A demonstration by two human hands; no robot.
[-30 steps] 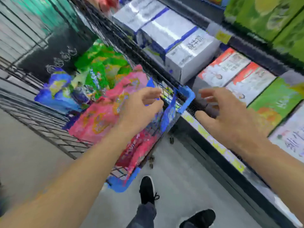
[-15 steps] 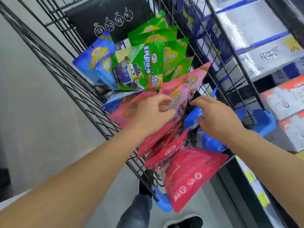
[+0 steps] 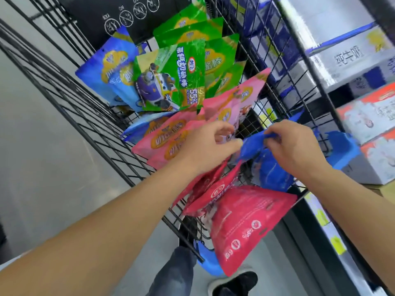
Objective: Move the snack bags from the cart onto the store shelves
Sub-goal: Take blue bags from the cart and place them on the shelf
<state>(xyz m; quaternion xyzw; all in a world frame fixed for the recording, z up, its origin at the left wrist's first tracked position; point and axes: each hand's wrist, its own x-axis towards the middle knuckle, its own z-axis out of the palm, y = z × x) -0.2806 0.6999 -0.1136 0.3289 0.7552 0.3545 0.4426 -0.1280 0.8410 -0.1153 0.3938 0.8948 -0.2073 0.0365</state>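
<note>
A black wire cart [image 3: 70, 97] holds several snack bags: green bags [image 3: 181, 77] at the back, blue bags [image 3: 109, 75] at the back left, pink bags [image 3: 162, 137] in the middle, red bags [image 3: 245, 221] at the near end. My left hand [image 3: 205, 146] rests on the pink bags with fingers curled around the edge of one. My right hand [image 3: 292, 148] pinches the top of a dark blue bag [image 3: 267, 167] at the cart's right side.
Store shelves [image 3: 324, 221] with yellow price tags run along the right, stacked with white and blue cartons [image 3: 346, 56] and orange and white boxes [image 3: 372, 116]. A blue cart corner bumper [image 3: 342, 148] sits beside the shelf. Grey floor [image 3: 32, 167] lies left; my shoes show below.
My right hand moved from beside the pink bags onto the dark blue bag and closed on its top. My left hand stayed on the pink bags. The view came closer.
</note>
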